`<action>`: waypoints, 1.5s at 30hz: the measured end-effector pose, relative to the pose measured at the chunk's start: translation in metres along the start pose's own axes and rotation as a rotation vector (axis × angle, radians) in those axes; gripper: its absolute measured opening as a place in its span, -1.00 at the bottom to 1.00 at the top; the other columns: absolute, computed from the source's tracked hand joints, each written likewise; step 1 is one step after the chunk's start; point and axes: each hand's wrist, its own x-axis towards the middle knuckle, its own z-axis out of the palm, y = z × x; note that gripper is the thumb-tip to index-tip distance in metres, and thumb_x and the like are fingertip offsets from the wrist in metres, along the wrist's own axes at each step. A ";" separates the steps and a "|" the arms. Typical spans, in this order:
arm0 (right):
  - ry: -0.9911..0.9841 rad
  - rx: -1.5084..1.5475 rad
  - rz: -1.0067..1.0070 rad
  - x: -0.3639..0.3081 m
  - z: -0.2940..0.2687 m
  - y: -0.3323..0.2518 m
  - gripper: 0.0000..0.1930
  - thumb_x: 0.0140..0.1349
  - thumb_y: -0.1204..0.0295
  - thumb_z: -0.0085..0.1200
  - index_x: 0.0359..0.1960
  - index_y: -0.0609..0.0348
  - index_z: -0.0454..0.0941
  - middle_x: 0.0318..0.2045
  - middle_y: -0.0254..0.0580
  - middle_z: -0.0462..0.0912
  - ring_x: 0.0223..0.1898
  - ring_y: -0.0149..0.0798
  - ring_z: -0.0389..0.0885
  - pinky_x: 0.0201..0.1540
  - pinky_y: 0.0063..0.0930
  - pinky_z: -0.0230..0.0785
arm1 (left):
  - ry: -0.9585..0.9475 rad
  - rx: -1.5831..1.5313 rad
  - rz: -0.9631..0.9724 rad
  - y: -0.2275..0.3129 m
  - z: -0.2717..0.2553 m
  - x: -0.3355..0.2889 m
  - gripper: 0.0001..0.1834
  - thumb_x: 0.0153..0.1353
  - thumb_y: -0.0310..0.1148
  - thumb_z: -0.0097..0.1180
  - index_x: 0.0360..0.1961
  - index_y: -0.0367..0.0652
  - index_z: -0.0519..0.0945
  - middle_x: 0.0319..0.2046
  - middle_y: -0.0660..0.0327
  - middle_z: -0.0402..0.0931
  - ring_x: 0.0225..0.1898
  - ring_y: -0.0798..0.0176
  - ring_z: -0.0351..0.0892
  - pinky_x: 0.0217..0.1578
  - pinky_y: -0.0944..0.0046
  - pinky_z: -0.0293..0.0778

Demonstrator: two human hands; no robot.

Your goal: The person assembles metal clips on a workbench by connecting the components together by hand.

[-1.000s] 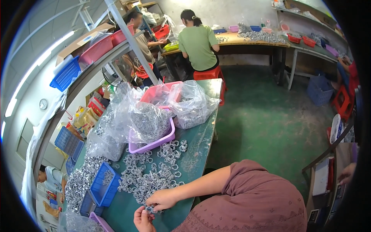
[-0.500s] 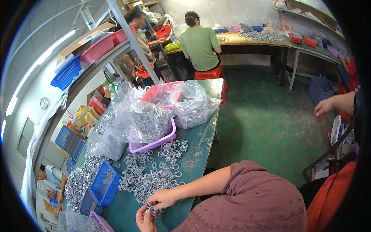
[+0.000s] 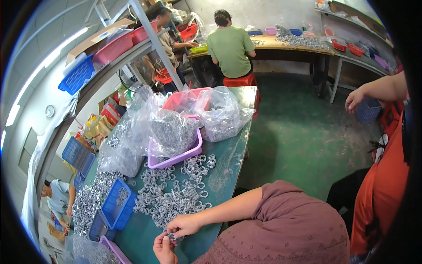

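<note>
Close together at the table's near edge, my two hands handle small silver-grey metal pieces that look like rings or clips; their exact kind is too small to make out. My right hand has its fingers pinched on them from above. Below it, my left hand pinches the same pieces between thumb and fingers. Just beyond lies a loose heap of silver-grey metal rings on the green table. To its left, a blue basket holds a few more pieces.
A purple basket carries a clear bag of rings, beside another full bag and a pink basket. Shiny metal parts pile at the left. A person in red stands close on the right, one hand held out.
The person in red has come further into view at the right, the outstretched hand shifting left and up. My hands stay nearly in place, still pinching the small metal pieces.
</note>
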 end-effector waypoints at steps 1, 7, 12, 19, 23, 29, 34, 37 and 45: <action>-0.001 0.001 0.001 0.001 0.000 0.000 -0.78 0.04 0.46 0.03 -0.27 0.25 0.39 -0.55 -0.22 0.51 -0.51 -0.36 0.46 -0.45 -0.49 0.29 | 0.003 -0.003 0.002 -0.001 -0.002 0.000 -0.80 0.18 -0.45 -0.08 -0.18 -0.27 0.44 -0.39 0.21 0.49 -0.44 0.41 0.45 -0.42 0.51 0.39; -0.004 0.052 0.061 0.007 0.004 -0.002 -0.80 0.04 0.45 0.04 -0.29 0.23 0.40 -0.56 -0.26 0.50 -0.51 -0.40 0.45 -0.45 -0.51 0.28 | 0.037 0.009 0.003 0.000 -0.007 0.000 -0.82 0.19 -0.39 -0.08 -0.23 -0.24 0.46 -0.46 0.27 0.48 -0.51 0.46 0.39 -0.50 0.55 0.31; 0.054 0.019 0.039 0.012 0.011 -0.002 -0.81 0.04 0.43 0.05 -0.33 0.22 0.41 -0.59 -0.26 0.50 -0.54 -0.40 0.44 -0.47 -0.50 0.28 | 0.013 0.023 -0.027 0.004 -0.012 0.001 -0.82 0.18 -0.37 -0.06 -0.24 -0.23 0.46 -0.47 0.28 0.47 -0.52 0.46 0.39 -0.49 0.53 0.30; 0.100 -0.035 0.041 0.027 0.019 -0.003 -0.81 0.03 0.41 0.06 -0.34 0.21 0.41 -0.61 -0.25 0.49 -0.56 -0.39 0.44 -0.49 -0.49 0.27 | 0.058 -0.023 0.011 0.004 -0.024 0.014 -0.83 0.21 -0.36 -0.13 -0.40 -0.23 0.44 -0.59 0.26 0.47 -0.68 0.45 0.40 -0.67 0.52 0.35; 0.137 0.002 0.017 0.036 0.028 0.003 -0.81 0.03 0.44 0.06 -0.31 0.21 0.42 -0.62 -0.26 0.48 -0.57 -0.40 0.43 -0.49 -0.50 0.26 | 0.079 -0.119 0.044 0.004 -0.030 0.013 -0.86 0.20 -0.38 -0.10 -0.36 -0.24 0.43 -0.59 0.25 0.47 -0.66 0.47 0.41 -0.64 0.54 0.37; 0.124 0.047 0.077 0.047 0.044 0.012 -0.80 0.03 0.46 0.03 -0.28 0.23 0.42 -0.62 -0.27 0.47 -0.55 -0.40 0.43 -0.47 -0.51 0.27 | 0.136 -0.224 0.033 -0.008 -0.043 0.012 -0.85 0.21 -0.36 -0.11 -0.38 -0.22 0.41 -0.62 0.28 0.43 -0.66 0.48 0.38 -0.64 0.55 0.36; 0.167 -0.015 0.066 0.049 0.046 0.015 -0.78 0.04 0.47 0.02 -0.25 0.24 0.41 -0.59 -0.27 0.47 -0.53 -0.42 0.43 -0.45 -0.52 0.28 | 0.119 -0.295 -0.010 -0.011 -0.044 0.015 -0.84 0.21 -0.30 -0.11 -0.38 -0.15 0.40 -0.60 0.32 0.42 -0.65 0.48 0.37 -0.65 0.54 0.33; 0.135 -0.023 0.071 0.051 0.044 0.012 -0.79 0.04 0.48 0.02 -0.25 0.24 0.41 -0.59 -0.28 0.47 -0.53 -0.42 0.42 -0.44 -0.52 0.28 | 0.110 -0.322 0.016 -0.011 -0.044 0.013 -0.85 0.21 -0.30 -0.12 -0.35 -0.15 0.40 -0.59 0.31 0.43 -0.62 0.48 0.38 -0.62 0.55 0.34; 0.128 0.011 0.056 0.056 0.041 0.004 -0.79 0.02 0.50 0.04 -0.26 0.22 0.42 -0.57 -0.29 0.48 -0.51 -0.44 0.43 -0.42 -0.54 0.29 | 0.037 -0.316 0.074 -0.008 -0.050 0.013 -0.81 0.22 -0.32 -0.13 -0.23 -0.20 0.39 -0.50 0.28 0.45 -0.55 0.46 0.42 -0.55 0.53 0.37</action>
